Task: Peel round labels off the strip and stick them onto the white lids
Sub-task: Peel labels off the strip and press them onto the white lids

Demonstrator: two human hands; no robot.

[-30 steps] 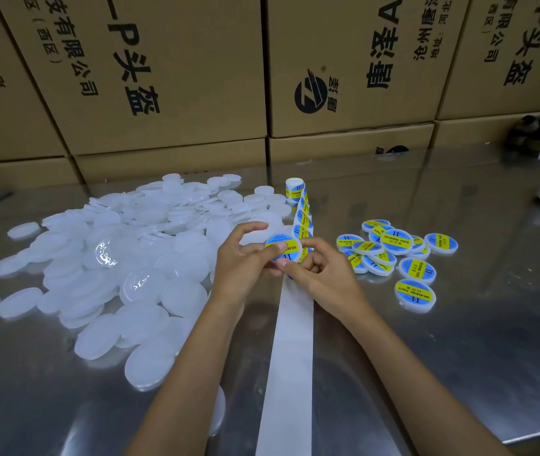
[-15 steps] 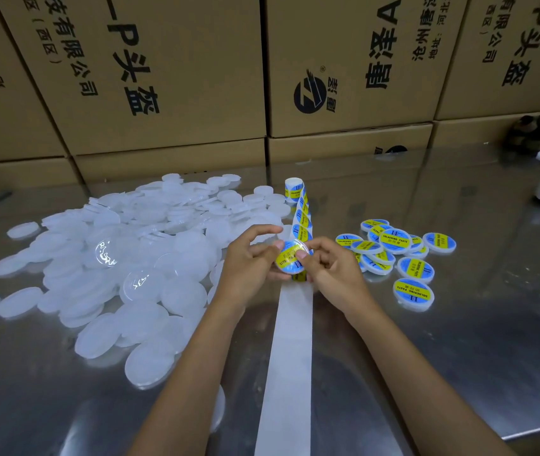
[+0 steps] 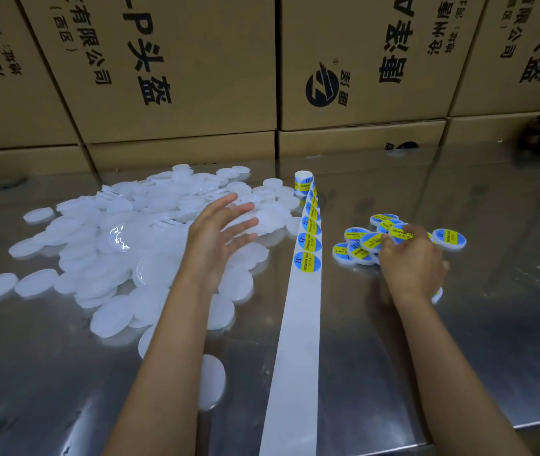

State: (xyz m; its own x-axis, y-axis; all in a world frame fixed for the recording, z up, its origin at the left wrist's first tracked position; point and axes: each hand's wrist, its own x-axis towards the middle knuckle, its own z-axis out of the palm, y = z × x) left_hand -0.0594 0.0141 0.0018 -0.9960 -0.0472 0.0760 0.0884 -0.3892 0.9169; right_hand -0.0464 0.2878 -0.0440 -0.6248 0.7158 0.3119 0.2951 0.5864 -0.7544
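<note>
Setting a glossy labelled lid (image 3: 400, 233) (round, plastic) down, right hand (image 3: 410, 261).

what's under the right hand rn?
The right hand is over the pile of labelled lids, fingers curled on one labelled lid. A lid edge shows below the wrist. The rest under the palm is covered; that count can't be told.

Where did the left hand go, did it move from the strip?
Yes. The left hand moved left, away from the label strip, over the white lids.
</note>
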